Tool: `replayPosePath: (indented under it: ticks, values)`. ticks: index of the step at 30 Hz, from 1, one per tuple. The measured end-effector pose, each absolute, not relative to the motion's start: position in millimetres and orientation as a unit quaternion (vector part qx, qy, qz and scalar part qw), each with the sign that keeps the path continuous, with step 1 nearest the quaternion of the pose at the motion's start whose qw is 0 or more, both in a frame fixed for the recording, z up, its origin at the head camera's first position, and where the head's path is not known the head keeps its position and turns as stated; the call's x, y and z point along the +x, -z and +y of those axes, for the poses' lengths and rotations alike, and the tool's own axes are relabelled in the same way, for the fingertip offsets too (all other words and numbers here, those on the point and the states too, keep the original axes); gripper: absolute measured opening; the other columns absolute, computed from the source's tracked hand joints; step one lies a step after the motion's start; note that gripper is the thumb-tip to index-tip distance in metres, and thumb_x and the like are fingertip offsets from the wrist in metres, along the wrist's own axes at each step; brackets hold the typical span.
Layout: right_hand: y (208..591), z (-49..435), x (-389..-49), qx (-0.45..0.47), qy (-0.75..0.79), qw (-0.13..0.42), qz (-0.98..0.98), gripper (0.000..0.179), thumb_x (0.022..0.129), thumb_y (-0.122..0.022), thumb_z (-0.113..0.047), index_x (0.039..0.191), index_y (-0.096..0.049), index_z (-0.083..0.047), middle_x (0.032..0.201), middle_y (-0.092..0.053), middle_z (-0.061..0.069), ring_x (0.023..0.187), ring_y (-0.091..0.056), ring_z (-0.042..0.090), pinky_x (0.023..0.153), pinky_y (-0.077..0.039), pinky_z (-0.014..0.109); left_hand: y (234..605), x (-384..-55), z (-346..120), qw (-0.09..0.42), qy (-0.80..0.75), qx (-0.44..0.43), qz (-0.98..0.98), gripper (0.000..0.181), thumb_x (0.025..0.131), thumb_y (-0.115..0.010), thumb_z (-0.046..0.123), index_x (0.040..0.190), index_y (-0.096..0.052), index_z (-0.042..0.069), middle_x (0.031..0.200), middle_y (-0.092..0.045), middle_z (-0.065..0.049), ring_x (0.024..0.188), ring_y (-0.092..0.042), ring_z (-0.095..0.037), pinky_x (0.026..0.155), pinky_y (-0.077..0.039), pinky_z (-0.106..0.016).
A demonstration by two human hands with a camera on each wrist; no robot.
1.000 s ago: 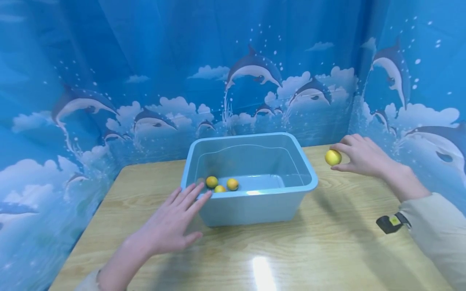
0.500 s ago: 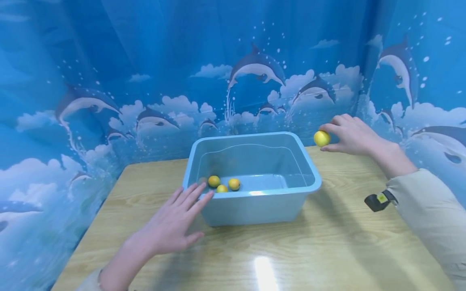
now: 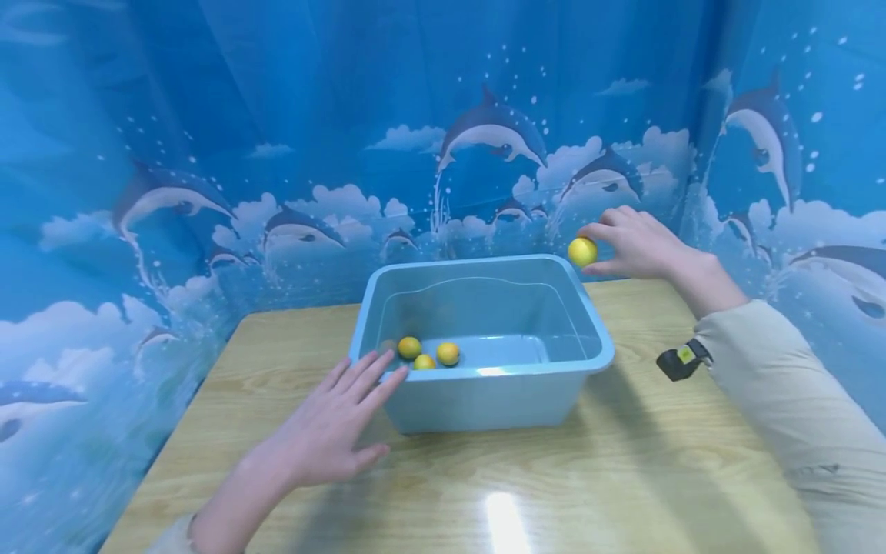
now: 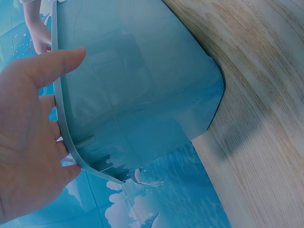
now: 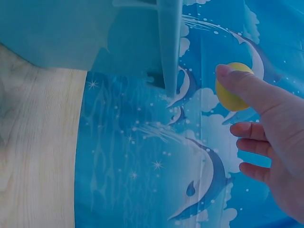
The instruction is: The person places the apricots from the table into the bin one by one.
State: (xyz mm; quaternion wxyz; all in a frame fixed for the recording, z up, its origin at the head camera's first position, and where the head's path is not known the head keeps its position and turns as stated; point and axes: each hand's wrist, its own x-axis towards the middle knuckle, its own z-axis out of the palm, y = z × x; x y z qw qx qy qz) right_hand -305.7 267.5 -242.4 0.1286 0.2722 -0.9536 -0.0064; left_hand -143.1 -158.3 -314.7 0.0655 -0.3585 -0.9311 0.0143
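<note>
A light blue plastic bin point(image 3: 484, 400) stands on the table, several small yellow-orange round fruits point(image 3: 448, 354) lying in its near left part. My left hand point(image 3: 325, 431) has its fingers spread and nearly straight over the bin's near left rim; in the left wrist view its fingertips rest at the rim point(image 4: 61, 114). Above the bin's far right corner, my right hand point(image 3: 637, 242) pinches a yellow round fruit point(image 3: 582, 251) between thumb and fingers. In the right wrist view the thumb covers part of that fruit point(image 5: 232, 97), whose exact kind I cannot tell.
The wood-grain table point(image 3: 277, 362) reaches out on both sides of the bin and in front of it. A blue curtain printed with dolphins point(image 3: 332, 115) hangs behind and at the sides. A black strap device point(image 3: 681, 360) sits at the right sleeve.
My right hand has moved left and up with the pinched fruit, from right of the bin to above its far right corner. The left hand stays in nearly the same place.
</note>
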Motion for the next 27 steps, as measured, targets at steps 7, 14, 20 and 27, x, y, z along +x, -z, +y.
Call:
replayPosePath:
  ticks: [7, 14, 20, 27]
  values:
    - [248, 256, -317, 0.262, 0.007, 0.096, -0.96, 0.058, 0.078, -0.073, -0.038, 0.125, -0.057, -0.009, 0.1, -0.05, 0.011, 0.09, -0.042, 0.028, 0.07, -0.037, 0.04, 315, -143, -157, 0.063, -0.014, -0.355, -0.933, 0.095, 0.08, -0.066, 0.047, 0.15, -0.011, 0.015, 0.155, -0.004, -0.01, 0.14, -0.009, -0.029, 0.109, -0.015, -0.053]
    - [249, 249, -325, 0.269, 0.025, 0.08, -0.96, 0.057, 0.079, -0.072, -0.04, 0.126, -0.056, -0.011, 0.102, -0.051, 0.012, 0.091, -0.042, 0.028, 0.069, -0.037, 0.041, 315, -143, -157, 0.066, -0.015, -0.356, -0.932, 0.095, 0.079, -0.067, 0.047, 0.15, -0.012, 0.015, 0.155, -0.005, -0.01, 0.14, -0.009, -0.029, 0.109, -0.016, -0.053]
    - [253, 245, -328, 0.271, 0.026, 0.077, -0.959, 0.057, 0.078, -0.073, -0.038, 0.125, -0.057, -0.011, 0.104, -0.052, 0.013, 0.093, -0.043, 0.03, 0.072, -0.039, 0.043, 315, -144, -157, 0.066, -0.011, -0.36, -0.931, 0.095, 0.08, -0.066, 0.046, 0.15, -0.011, 0.016, 0.155, -0.004, -0.009, 0.14, -0.008, -0.028, 0.109, -0.016, -0.053]
    - [257, 239, -332, 0.285, 0.022, 0.081, -0.955, 0.055, 0.078, -0.073, -0.038, 0.123, -0.058, -0.011, 0.102, -0.052, 0.011, 0.092, -0.045, 0.029, 0.071, -0.04, 0.042, 315, -143, -156, 0.059, -0.01, -0.354, -0.933, 0.095, 0.08, -0.066, 0.047, 0.151, -0.009, 0.016, 0.155, -0.003, -0.009, 0.14, -0.007, -0.028, 0.109, -0.015, -0.053]
